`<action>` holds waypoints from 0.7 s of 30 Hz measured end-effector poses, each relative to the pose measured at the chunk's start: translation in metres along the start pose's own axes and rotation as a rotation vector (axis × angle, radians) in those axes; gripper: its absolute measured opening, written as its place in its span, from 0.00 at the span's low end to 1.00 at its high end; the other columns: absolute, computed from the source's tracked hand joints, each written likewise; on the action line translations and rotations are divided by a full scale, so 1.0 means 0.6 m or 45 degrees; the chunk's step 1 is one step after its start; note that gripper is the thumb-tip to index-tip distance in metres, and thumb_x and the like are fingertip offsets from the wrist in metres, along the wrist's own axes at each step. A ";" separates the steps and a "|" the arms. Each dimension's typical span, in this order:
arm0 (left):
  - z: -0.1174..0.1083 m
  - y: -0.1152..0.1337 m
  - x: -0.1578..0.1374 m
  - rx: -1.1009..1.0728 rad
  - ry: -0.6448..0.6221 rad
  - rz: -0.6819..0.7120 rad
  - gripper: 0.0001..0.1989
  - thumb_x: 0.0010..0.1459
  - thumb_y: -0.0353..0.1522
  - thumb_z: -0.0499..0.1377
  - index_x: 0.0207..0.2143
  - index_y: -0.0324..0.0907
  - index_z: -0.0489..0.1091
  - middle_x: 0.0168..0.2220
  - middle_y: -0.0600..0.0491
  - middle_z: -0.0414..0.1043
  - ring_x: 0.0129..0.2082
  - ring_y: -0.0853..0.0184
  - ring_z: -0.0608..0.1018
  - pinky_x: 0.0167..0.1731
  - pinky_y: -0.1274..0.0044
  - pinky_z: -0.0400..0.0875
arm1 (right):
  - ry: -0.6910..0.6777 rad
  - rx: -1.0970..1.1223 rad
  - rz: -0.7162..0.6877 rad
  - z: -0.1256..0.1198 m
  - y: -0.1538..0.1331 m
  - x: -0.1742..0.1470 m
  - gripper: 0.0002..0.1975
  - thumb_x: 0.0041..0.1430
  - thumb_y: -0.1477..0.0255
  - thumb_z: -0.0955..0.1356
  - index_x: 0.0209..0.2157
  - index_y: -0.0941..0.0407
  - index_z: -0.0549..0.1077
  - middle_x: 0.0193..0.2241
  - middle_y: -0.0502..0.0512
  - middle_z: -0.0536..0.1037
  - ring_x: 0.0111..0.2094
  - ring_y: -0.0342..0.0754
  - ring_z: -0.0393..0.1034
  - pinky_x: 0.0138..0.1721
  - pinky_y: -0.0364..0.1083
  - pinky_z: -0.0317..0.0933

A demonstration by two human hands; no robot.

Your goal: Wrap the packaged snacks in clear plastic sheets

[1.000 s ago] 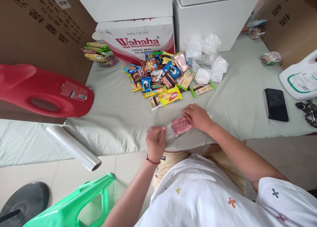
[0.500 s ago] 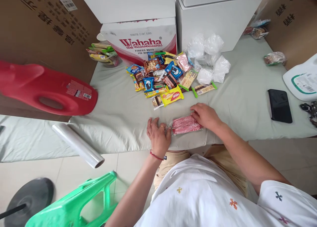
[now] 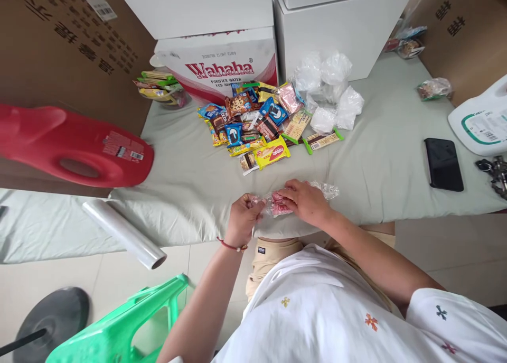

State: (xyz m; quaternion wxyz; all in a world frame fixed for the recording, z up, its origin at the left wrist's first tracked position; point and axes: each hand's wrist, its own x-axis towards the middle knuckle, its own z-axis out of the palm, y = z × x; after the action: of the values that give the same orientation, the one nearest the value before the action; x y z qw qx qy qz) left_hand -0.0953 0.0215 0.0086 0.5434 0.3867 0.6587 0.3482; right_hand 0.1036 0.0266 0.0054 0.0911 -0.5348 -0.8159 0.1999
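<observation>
A pink-red packet [image 3: 280, 207] in clear plastic wrap lies near the front edge of the cloth-covered table. The loose left end of the wrap is pinched between the thumb and fingers of my left hand [image 3: 243, 218]. Over the packet lies my right hand [image 3: 307, 201], its fingers curled onto the pink part and covering most of it. Crinkled clear wrap [image 3: 328, 190] sticks out to the right, beyond my right hand. What the packet contains cannot be made out.
Behind my hands is a pile of wrapped snacks [image 3: 253, 122], with crumpled clear plastic bundles [image 3: 330, 93] to its right. A red jug [image 3: 99, 141] and a roll of film [image 3: 124, 233] are at left. A phone [image 3: 443, 165] lies right; a green stool [image 3: 119, 326] stands below.
My right hand has moved left from the packet's right end onto its top. My left hand has turned and now pinches the wrap. Loose wrap now shows at the right.
</observation>
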 end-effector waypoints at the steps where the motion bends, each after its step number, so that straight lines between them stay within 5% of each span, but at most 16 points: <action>1: 0.009 0.005 0.001 -0.160 -0.060 -0.066 0.20 0.43 0.41 0.70 0.26 0.44 0.61 0.19 0.63 0.59 0.17 0.74 0.63 0.20 0.79 0.55 | 0.001 0.002 0.006 0.002 0.000 0.001 0.17 0.70 0.67 0.65 0.57 0.44 0.75 0.54 0.55 0.75 0.47 0.53 0.73 0.43 0.49 0.65; 5: 0.060 0.010 -0.001 -0.258 -0.227 -0.044 0.13 0.52 0.41 0.65 0.28 0.42 0.68 0.22 0.56 0.70 0.20 0.71 0.70 0.25 0.77 0.66 | -0.013 0.054 0.041 0.005 0.000 0.003 0.15 0.68 0.71 0.65 0.52 0.50 0.77 0.53 0.58 0.76 0.46 0.55 0.73 0.43 0.50 0.66; 8: 0.086 -0.006 -0.010 0.098 -0.167 0.260 0.09 0.60 0.34 0.56 0.33 0.41 0.74 0.31 0.50 0.77 0.30 0.65 0.77 0.35 0.73 0.72 | 0.044 0.263 -0.008 0.004 0.013 0.002 0.22 0.63 0.77 0.66 0.58 0.55 0.71 0.56 0.61 0.74 0.52 0.55 0.72 0.51 0.52 0.65; 11: 0.090 -0.025 -0.024 0.566 -0.096 0.617 0.16 0.62 0.27 0.52 0.45 0.42 0.78 0.44 0.46 0.78 0.44 0.60 0.78 0.44 0.70 0.71 | 0.192 0.579 -0.033 -0.009 0.040 -0.007 0.25 0.62 0.78 0.65 0.61 0.57 0.67 0.55 0.61 0.75 0.49 0.52 0.73 0.50 0.50 0.67; 14: 0.089 -0.032 -0.035 0.931 0.011 0.770 0.17 0.65 0.27 0.52 0.50 0.44 0.78 0.41 0.46 0.76 0.43 0.58 0.76 0.43 0.68 0.70 | 0.460 0.654 0.117 -0.031 0.074 -0.023 0.17 0.65 0.72 0.64 0.55 0.55 0.72 0.50 0.59 0.77 0.38 0.49 0.73 0.43 0.49 0.68; 16: 0.090 -0.029 -0.036 1.061 0.102 0.827 0.15 0.65 0.30 0.55 0.48 0.46 0.79 0.37 0.46 0.73 0.42 0.57 0.73 0.43 0.66 0.69 | 0.591 0.499 0.261 -0.042 0.098 -0.035 0.16 0.66 0.67 0.65 0.53 0.54 0.74 0.47 0.59 0.77 0.39 0.52 0.71 0.44 0.52 0.66; 21: 0.094 -0.020 -0.008 1.034 0.164 0.898 0.05 0.59 0.32 0.62 0.33 0.43 0.78 0.43 0.44 0.68 0.49 0.53 0.70 0.51 0.61 0.65 | 0.295 0.309 0.347 -0.035 0.130 -0.055 0.18 0.61 0.59 0.69 0.47 0.56 0.78 0.37 0.60 0.79 0.41 0.58 0.67 0.46 0.55 0.62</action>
State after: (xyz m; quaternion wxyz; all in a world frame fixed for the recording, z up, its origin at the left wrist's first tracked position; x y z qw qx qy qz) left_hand -0.0409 0.0137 -0.0090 0.1588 0.7411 0.6025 0.2500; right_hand 0.1897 0.0285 -0.0065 0.2203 -0.6446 -0.6900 0.2444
